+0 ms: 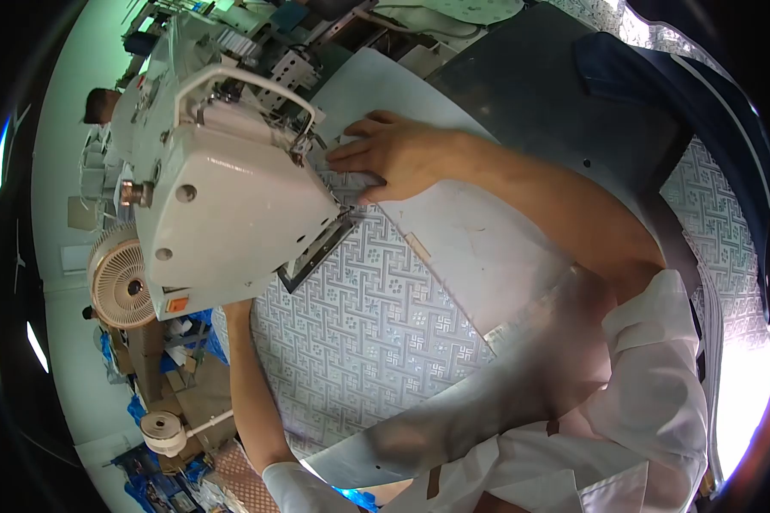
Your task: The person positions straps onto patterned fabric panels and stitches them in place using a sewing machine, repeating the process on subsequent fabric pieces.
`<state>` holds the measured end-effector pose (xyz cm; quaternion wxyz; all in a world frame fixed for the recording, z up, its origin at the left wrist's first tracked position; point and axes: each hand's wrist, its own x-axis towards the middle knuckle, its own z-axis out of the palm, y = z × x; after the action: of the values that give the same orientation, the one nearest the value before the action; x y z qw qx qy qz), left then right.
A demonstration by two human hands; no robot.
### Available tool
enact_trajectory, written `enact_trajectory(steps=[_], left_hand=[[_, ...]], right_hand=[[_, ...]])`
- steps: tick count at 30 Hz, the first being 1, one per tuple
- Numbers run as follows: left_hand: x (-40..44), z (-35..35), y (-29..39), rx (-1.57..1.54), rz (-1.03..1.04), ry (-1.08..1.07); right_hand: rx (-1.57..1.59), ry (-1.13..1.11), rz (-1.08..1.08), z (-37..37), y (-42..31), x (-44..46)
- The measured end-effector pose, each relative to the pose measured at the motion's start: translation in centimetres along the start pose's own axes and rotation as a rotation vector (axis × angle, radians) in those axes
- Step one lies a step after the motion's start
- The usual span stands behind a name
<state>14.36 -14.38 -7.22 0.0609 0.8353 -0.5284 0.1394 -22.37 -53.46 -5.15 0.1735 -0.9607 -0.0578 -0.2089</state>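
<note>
My right hand (375, 158) reaches in from the right with its fingers spread and lying flat beside the working end of a cream sewing machine (239, 205). Beneath its fingers and thumb is a bit of greyish material that I cannot make out clearly. The hand rests at the border of a smooth pale board (466, 248) and a grey lattice-patterned surface (359, 333). My left forearm (252, 385) runs up on the left, and the machine head hides my left hand, fingers included.
Dark blue cloth with a white stripe (701, 94) hangs over the far right, beside a dark panel (565, 85). At left are a round fan (124, 282) and a thread cone or spool (164, 432). Another person (103, 107) is in the background.
</note>
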Motion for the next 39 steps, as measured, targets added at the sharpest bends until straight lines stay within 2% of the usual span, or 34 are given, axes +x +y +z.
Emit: enact_trajectory(steps=[4, 12, 15, 19, 24, 27, 31, 39], left_hand=[[0.1, 0.8, -0.9, -0.044, 0.058, 0.096], [-0.2, 2.1, -3.9, 0.107, -0.005, -0.079], [0.0, 2.6, -4.2, 0.116, 0.16, 0.079], [-0.1, 2.5, -4.4, -0.043, 0.088, 0.061], [-0.4, 3.0, -4.4, -0.035, 0.053, 0.068], [-0.7, 3.3, -5.4, 0.077, 0.048, 0.023], [-1.0, 4.1, -6.4, -0.025, 0.022, 0.021], [-0.7, 2.2, -3.5, -0.041, 0.139, 0.066]], right_hand=[[-0.042, -0.052, 0.0, -1.0, -0.4, -0.1], [-0.076, -0.113, 0.043, -1.1, -0.7, -0.1], [-0.074, -0.127, 0.056, -1.1, -0.7, 0.0], [-0.07, -0.13, 0.054, -1.2, -0.6, 0.1], [-0.046, -0.145, 0.051, -1.3, -0.5, 0.0], [-0.045, -0.178, 0.042, -1.8, -0.5, 0.2], [-0.053, -0.278, 0.052, -2.4, -0.5, 0.4], [-0.049, -0.326, 0.084, -2.6, -0.6, 0.6]])
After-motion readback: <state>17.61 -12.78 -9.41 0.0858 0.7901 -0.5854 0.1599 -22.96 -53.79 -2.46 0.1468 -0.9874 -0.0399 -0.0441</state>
